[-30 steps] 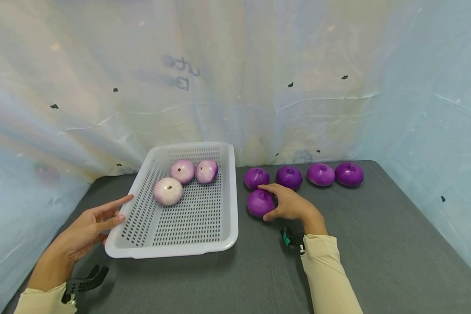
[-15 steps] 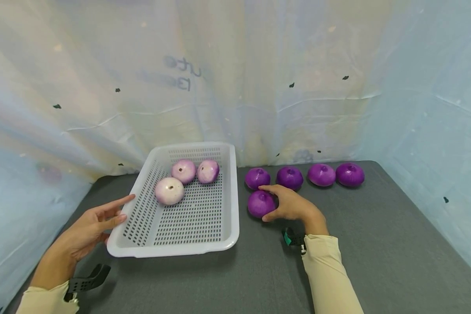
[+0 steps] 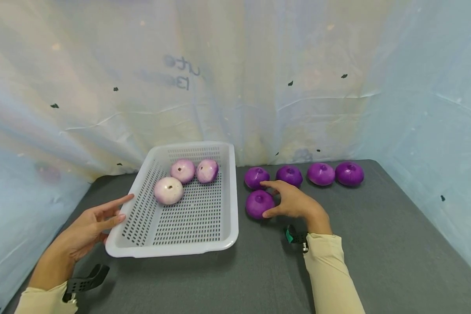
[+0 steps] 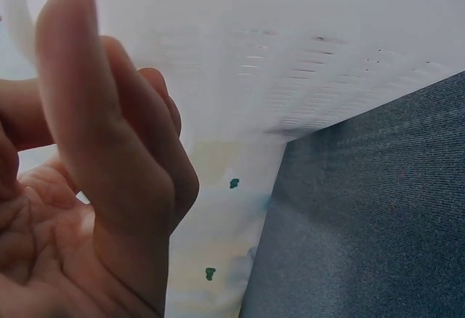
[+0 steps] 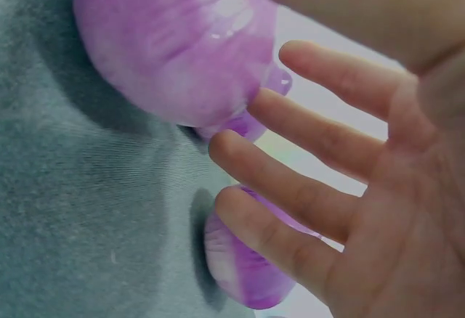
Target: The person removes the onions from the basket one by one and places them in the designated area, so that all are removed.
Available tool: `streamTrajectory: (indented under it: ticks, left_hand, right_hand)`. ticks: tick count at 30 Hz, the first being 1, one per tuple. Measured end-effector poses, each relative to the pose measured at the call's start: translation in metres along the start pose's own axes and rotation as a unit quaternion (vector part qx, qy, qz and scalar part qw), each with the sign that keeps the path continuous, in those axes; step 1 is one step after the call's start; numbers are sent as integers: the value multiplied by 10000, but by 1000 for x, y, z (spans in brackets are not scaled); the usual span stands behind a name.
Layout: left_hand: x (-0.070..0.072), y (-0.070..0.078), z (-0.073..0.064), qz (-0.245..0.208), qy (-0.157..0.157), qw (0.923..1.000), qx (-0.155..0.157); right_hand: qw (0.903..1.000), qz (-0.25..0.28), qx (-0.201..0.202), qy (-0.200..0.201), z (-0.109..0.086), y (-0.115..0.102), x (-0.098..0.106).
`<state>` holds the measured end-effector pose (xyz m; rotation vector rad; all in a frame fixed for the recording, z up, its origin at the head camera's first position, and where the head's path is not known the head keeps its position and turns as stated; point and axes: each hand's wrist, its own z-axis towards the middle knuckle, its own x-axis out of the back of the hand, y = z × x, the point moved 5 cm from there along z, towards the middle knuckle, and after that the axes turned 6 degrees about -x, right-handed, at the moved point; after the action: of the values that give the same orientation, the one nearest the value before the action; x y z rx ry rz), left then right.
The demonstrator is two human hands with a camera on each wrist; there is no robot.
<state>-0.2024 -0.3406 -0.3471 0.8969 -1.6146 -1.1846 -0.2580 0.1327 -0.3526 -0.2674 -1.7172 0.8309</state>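
Far left: left hand [image 3: 88, 229] at left rim of white basket [image 3: 168, 250], thumb over rim, other fingers curled below, gripping it. Basket perforated; three pale onions [image 3: 168, 191] inside, clustered toward back-left. Right of basket, on grey table [image 3: 267, 274]: near purple onion [image 3: 260, 204], stem up. Right hand [image 3: 294, 202] just right of it, fingers spread, parted, nothing grasped; thumb at onion's edge, contact cannot tell. Row of four purple onions [image 3: 321, 174] begins behind near one, runs right.
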Motion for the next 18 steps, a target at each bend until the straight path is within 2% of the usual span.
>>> streamTrajectory:
  ticks: [4, 8, 15, 18]
  left_hand:
    - [0, 1, 0, 19, -51, 10000, -31]
    - [0, 1, 1, 79, -67, 9999, -39]
    - [1, -1, -1, -21, -145, 9999, -30]
    - [1, -1, 0, -71, -163, 9998, -69]
  right_hand:
    - [10000, -40, -7, 76, -2, -4, 4]
    - [9990, -116, 298, 307, -1, -15, 5]
    - [9928, 52, 888, 797, -2, -54, 6]
    - [9914, 67, 1021, 818, 3, -71, 9]
